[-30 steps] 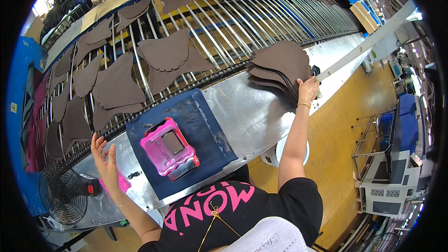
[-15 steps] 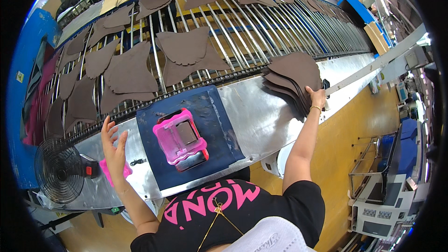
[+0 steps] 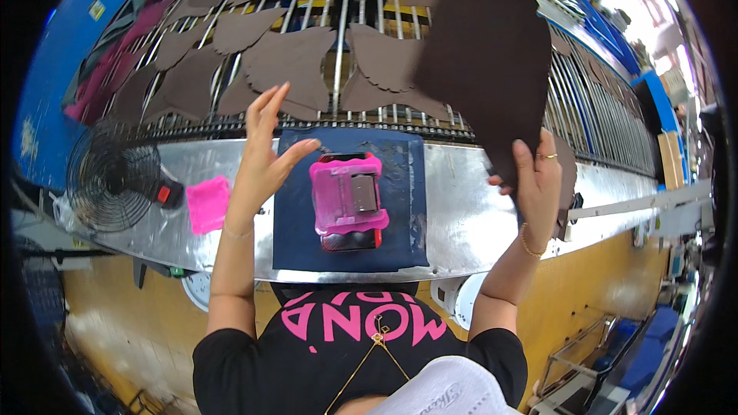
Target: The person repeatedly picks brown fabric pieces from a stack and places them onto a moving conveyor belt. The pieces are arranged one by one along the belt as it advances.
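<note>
My right hand (image 3: 540, 188) grips the lower end of a dark brown cut sheet piece (image 3: 492, 61) with a scalloped edge, held up over the metal-rod conveyor. Whether it is one piece or more I cannot tell. Behind that hand, more brown pieces (image 3: 567, 173) show in part at the table's right side. My left hand (image 3: 265, 154) is raised with fingers spread and nothing in it, by the left edge of a dark blue mat (image 3: 403, 250). On the mat rests a pink plastic holder (image 3: 334, 192) with a dark block inside, on top of a red and black object (image 3: 354, 242).
Several similar brown pieces (image 3: 284, 65) lie spread over the conveyor rods (image 3: 338, 92) beyond the metal table (image 3: 461, 230). At the left stand a black wire fan (image 3: 115, 177) and a pink tray (image 3: 207, 204). A pale bar (image 3: 646, 204) juts in from the right.
My right hand has lifted the brown piece from the stack at the right and swung it left over the conveyor. My left hand has moved right, toward the mat. The view has turned.
</note>
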